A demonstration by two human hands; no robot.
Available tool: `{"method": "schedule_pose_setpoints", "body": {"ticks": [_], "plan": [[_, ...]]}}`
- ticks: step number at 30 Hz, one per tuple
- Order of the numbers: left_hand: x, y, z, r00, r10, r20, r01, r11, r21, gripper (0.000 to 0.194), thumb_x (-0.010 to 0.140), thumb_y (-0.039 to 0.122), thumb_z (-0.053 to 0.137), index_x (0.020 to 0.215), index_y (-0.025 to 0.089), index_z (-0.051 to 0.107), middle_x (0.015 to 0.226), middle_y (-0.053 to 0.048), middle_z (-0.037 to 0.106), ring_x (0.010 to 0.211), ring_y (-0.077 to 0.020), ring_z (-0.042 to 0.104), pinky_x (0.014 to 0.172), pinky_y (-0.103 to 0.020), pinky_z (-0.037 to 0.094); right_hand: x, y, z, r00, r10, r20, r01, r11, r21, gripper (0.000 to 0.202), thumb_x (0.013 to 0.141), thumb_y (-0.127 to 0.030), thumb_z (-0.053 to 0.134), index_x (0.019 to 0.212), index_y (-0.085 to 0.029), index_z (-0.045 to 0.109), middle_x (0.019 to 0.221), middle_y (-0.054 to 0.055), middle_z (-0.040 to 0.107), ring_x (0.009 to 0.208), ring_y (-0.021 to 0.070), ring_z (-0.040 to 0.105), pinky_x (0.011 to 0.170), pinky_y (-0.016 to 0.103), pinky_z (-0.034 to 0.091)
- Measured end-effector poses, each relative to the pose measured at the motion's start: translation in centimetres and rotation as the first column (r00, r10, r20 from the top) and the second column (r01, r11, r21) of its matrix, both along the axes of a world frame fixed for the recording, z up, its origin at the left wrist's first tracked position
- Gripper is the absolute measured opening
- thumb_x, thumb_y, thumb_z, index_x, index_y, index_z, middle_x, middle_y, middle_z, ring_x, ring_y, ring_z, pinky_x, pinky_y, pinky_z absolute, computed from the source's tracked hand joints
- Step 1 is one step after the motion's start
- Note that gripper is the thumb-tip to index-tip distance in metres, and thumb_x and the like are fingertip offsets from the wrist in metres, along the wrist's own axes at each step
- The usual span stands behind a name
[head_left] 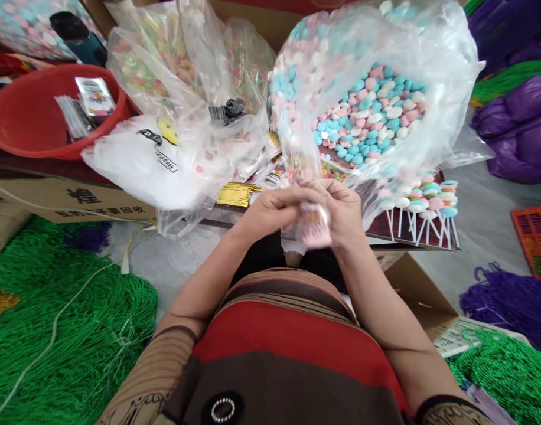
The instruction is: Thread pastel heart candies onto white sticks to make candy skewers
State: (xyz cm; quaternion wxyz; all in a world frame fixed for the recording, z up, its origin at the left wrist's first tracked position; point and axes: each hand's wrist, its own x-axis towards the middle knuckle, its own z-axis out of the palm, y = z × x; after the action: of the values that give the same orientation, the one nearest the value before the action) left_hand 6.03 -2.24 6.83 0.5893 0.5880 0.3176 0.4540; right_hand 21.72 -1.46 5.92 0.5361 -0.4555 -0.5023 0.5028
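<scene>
My left hand (270,208) and right hand (341,212) pinch a small pink packet (315,227), contents blurred; beyond the grip, a clear bag (434,88) holds pink, blue, white candies (368,112)

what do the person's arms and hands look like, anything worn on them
Both hands, left hand and right hand, are bare: no gloves. No rings or watch can be made out. The forearms are bare too; short striped brown sleeves with dark cuffs end near the elbows.
</scene>
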Motion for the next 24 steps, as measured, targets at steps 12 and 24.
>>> {"method": "schedule_pose_setpoints", "body": {"ticks": [12, 24], "plan": [[4.8, -2.9, -4.3, 0.614, 0.320, -0.721, 0.490, 0.562, 0.666, 0.029, 0.102, 0.026, 0.052, 0.116, 0.031, 0.077, 0.090, -0.003, 0.076, 0.082, -0.0171, 0.068, 0.076, -0.033, 0.045, 6.5, -3.8, -1.1, 0.975, -0.080, -0.205, 0.037, 0.979, -0.203, 0.040, 0.062, -0.046, 0.095, 0.064, -0.020, 0.065, 0.092, 0.000, 0.072, 0.070, 0.0125, 0.068, 0.061, 0.027, 0.058], [3.7, -0.6, -4.5, 0.814, 0.082, -0.575, 0.296, 0.794, 0.532, 0.035, 0.101, 0.020, 0.047, 0.122, 0.023, 0.075, 0.103, -0.007, 0.079, 0.091, -0.0161, 0.072, 0.082, -0.027, 0.052, 18.2, -14.0, -4.8, 0.728, -0.402, 0.555, 0.582, 0.790, -0.191, 0.019, 0.070, -0.044, 0.081, 0.074, -0.028, 0.072, 0.054, 0.001, 0.057, 0.048, 0.0189, 0.048, 0.049, 0.037, 0.040]]}}
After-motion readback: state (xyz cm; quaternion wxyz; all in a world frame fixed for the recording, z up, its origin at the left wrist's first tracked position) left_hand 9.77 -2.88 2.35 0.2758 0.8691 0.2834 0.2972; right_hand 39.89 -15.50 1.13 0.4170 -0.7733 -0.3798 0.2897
